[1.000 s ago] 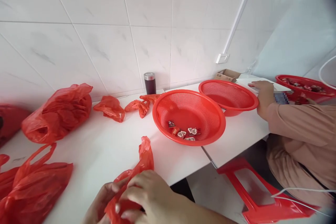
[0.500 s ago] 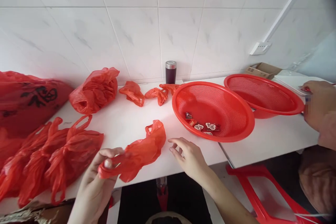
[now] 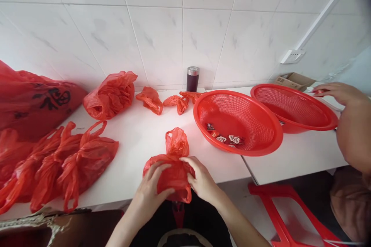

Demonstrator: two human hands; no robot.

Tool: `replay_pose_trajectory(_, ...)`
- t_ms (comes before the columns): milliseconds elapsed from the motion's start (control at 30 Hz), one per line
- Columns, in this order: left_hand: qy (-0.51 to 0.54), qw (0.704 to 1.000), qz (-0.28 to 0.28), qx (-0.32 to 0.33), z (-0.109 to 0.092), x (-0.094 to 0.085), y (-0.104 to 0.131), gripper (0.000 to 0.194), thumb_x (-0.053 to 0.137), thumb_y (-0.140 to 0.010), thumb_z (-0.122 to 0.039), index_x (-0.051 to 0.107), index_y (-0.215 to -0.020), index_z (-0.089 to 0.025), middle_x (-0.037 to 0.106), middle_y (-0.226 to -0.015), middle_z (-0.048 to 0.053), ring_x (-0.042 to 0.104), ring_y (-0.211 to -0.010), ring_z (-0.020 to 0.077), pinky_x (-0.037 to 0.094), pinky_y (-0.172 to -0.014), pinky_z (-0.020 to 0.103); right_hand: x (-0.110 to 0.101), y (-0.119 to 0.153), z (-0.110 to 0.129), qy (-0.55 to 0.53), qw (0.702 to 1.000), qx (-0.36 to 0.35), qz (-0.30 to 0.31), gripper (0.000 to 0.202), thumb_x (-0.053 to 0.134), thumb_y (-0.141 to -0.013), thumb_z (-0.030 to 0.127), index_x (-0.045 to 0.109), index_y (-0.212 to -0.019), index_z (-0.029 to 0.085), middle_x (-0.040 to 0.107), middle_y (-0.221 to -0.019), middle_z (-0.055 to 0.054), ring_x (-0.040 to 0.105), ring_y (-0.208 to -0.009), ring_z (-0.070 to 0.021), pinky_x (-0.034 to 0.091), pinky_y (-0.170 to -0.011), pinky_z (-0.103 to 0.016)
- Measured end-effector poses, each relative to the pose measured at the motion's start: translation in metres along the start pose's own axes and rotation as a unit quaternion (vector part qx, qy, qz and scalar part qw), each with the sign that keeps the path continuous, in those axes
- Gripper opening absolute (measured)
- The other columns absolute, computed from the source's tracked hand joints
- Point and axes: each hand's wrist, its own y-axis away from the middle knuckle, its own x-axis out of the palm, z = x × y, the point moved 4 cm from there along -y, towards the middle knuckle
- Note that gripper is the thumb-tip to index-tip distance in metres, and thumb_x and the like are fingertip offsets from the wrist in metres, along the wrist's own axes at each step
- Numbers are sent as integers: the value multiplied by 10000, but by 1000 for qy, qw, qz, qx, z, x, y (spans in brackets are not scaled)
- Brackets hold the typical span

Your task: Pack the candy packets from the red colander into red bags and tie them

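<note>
At the table's front edge I hold a thin red plastic bag (image 3: 177, 142) between both hands. My left hand (image 3: 150, 191) curls over its left side, with the thumb near the lower part. On the other side, the fingers and thumb of my right hand (image 3: 201, 181) pinch the bag's right edge. The bag is crumpled and bunched, its top part lying on the table away from me. To the right, a red perforated basket (image 3: 238, 123) holds several small wrapped packets (image 3: 235, 139) at its near side.
Tied, filled red bags (image 3: 82, 158) line the left side beside a large red bag (image 3: 43, 100). Behind are a bag bundle (image 3: 111, 96), small crumpled bags (image 3: 150, 100) and a dark tumbler (image 3: 193, 79). A co-worker's hand (image 3: 333, 90) reaches over a second red basket (image 3: 292, 104); a red stool (image 3: 269, 200) stands below.
My right hand has moved left onto the bag and pinches it. The left hand has shifted right, and the bag is drawn nearer my body. The co-worker's hand has moved toward the second basket.
</note>
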Motion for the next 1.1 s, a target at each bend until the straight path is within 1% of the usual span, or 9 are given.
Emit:
replay_pose_trajectory(100, -67, 994, -86, -25, 29, -19, -4, 506, 572, -843, -343, 491, -1334, -254, 455, -1412, 110, 449, -1306, 304, 396, -1051, 493, -10, 0, -9, -20, 998, 20, -61, 482, 393, -780, 27, 578, -1181, 222, 610, -1183, -53, 584, -1090, -174, 458, -974, -349)
replay_pose_trajectory(233, -110, 989, -88, -42, 41, -32, -6, 233, 489, -892, -358, 678, -956, -238, 569, -1254, 91, 546, -1182, 290, 445, -974, 459, -30, 2, -3, -111, 982, 58, -142, 232, 478, -861, 206, 588, -1064, 196, 657, -1017, -61, 630, -920, -185, 506, -838, -321)
replay_pose_trajectory(300, -71, 992, -92, -55, 34, -35, -6, 233, 475, -904, -379, 653, -884, -230, 588, -1217, 88, 550, -1170, 286, 463, -937, 428, -38, 3, 7, -167, 968, 67, -175, 199, 530, -876, 311, 587, -1029, 197, 662, -975, -62, 631, -878, -184, 513, -783, -300)
replay_pose_trajectory(433, 48, 987, -147, -43, -3, -43, 2, 288, 540, -878, -453, 586, -1057, -232, 601, -1199, 92, 540, -1168, 274, 432, -976, 423, -46, 4, 43, -261, 930, 83, -243, 253, 581, -884, 411, 570, -1049, 220, 660, -978, -44, 637, -873, -168, 516, -782, -280)
replay_pose_trajectory(533, 202, 979, -29, 5, -33, -36, 12, 550, 596, -823, -550, 534, -1277, -246, 564, -1314, 116, 504, -1228, 300, 411, -1026, 430, -32, 1, 80, -307, 936, 63, -163, 314, 537, -915, 449, 517, -1164, 257, 653, -1036, -42, 654, -888, -176, 540, -756, -291)
replay_pose_trajectory(633, 357, 933, 39, -1, -44, -29, 20, 669, 658, -733, -623, 597, -1261, -218, 642, -1226, 132, 572, -1144, 339, 500, -934, 410, -10, 0, 121, -208, 974, -89, 5, 401, 509, -937, 387, 457, -1314, 263, 591, -1255, -74, 551, -1193, -227, 474, -985, -376)
replay_pose_trajectory(733, 446, 890, -10, -98, -33, -27, 19, 464, 713, -743, -489, 695, -1110, -205, 725, -1028, 97, 634, -1046, 324, 541, -869, 391, 1, -1, 131, -76, 981, -174, 34, 393, 480, -954, 283, 450, -1342, 233, 531, -1359, -73, 440, -1313, -202, 352, -1112, -369)
replay_pose_trajectory(967, 676, 686, -39, -264, -8, -17, 6, 129, 629, -821, -225, 727, -873, -160, 762, -888, 62, 714, -905, 248, 572, -846, 343, -6, -18, 90, 56, 991, -118, -32, 160, 464, -943, 206, 598, -1029, 189, 622, -1029, -71, 591, -999, -173, 478, -919, -317)
replay_pose_trajectory(1100, 715, 596, -93, -353, 11, -30, 3, 248, 457, -876, -113, 676, -766, -150, 735, -671, 33, 705, -591, 145, 590, -592, 206, -10, -33, 47, 217, 976, -12, -9, 179, 486, -923, 203, 626, -1032, 177, 617, -1023, -104, 598, -957, -222, 494, -846, -365)
